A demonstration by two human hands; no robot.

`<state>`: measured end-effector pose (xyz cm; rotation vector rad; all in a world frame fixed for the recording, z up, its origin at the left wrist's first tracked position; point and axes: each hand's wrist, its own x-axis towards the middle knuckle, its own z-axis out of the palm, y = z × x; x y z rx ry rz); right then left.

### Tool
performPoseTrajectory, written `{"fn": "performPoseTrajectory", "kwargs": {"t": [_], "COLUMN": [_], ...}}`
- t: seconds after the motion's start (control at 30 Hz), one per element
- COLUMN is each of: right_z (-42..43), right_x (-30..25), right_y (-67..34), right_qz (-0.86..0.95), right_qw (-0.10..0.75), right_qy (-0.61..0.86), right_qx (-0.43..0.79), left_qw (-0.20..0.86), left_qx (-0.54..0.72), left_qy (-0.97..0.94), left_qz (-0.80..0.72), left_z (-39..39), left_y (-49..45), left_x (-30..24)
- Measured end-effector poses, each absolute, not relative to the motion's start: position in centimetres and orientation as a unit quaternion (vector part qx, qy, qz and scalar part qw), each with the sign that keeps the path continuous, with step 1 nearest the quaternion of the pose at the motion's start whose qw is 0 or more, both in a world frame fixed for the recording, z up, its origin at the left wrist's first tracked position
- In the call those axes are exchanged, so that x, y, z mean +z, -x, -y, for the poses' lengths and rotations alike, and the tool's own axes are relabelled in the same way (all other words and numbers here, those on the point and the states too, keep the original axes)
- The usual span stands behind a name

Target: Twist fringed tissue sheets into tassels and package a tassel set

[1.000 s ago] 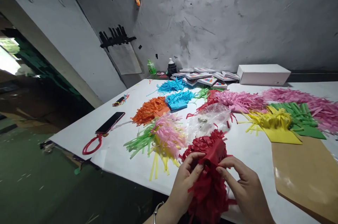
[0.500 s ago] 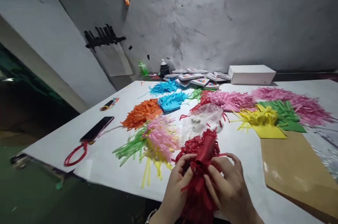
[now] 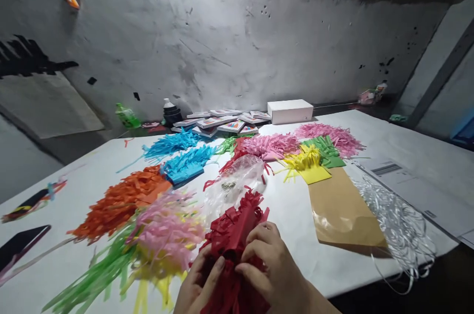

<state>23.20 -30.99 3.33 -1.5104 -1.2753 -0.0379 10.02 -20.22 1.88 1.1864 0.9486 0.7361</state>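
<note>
A dark red fringed paper tassel (image 3: pixel 237 227) is between my two hands at the near edge of the table. My left hand (image 3: pixel 202 279) is closed around its left side, thumb on the paper. With bent fingers, my right hand (image 3: pixel 268 264) pinches the red paper near the middle, where it narrows. The lower part of the tassel hangs toward me and is partly covered by my hands. Just beyond it lies a clear plastic bag (image 3: pixel 237 180) with red strips around it. To the left sits a pink, yellow and green tassel bunch (image 3: pixel 168 230).
Orange (image 3: pixel 122 200), blue (image 3: pixel 188 163), pink (image 3: pixel 272 145) and yellow (image 3: pixel 305 163) fringed paper bundles lie across the white table. At right are a brown paper sheet (image 3: pixel 344 210) and tangled white ribbon (image 3: pixel 396 225). Flat boxes (image 3: pixel 218 121) and a white box (image 3: pixel 290 111) stand by the wall. A phone (image 3: pixel 20 250) is at left.
The view has turned to the right, so the table's things appear further left and the white ribbon shows fully. Both hands still hold the red tassel, with the right fingers slightly shifted.
</note>
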Motion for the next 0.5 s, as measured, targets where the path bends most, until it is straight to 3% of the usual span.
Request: {"fn": "performPoseTrajectory", "kwargs": {"t": [0.27,0.43,0.5], "right_z": [31.5,31.6,31.7], "right_x": [3.6,3.4,3.1], "right_y": [-24.5,-24.8,-24.5], "right_qz": [0.514,0.524,0.546], "right_qw": [0.601,0.6,0.579], "right_qy": [0.59,0.574,0.587], "right_qx": [0.162,0.192,0.151], "left_qw": [0.711,0.71,0.697], "left_qx": [0.296,0.284,0.292], "left_qy": [-0.537,-0.568,-0.581], "left_qz": [-0.344,-0.305,-0.303], "left_z": [20.6,19.8,19.6], "left_y": [-10.3,-9.8,-9.7], "left_x": [3.9,2.5,2.2]}}
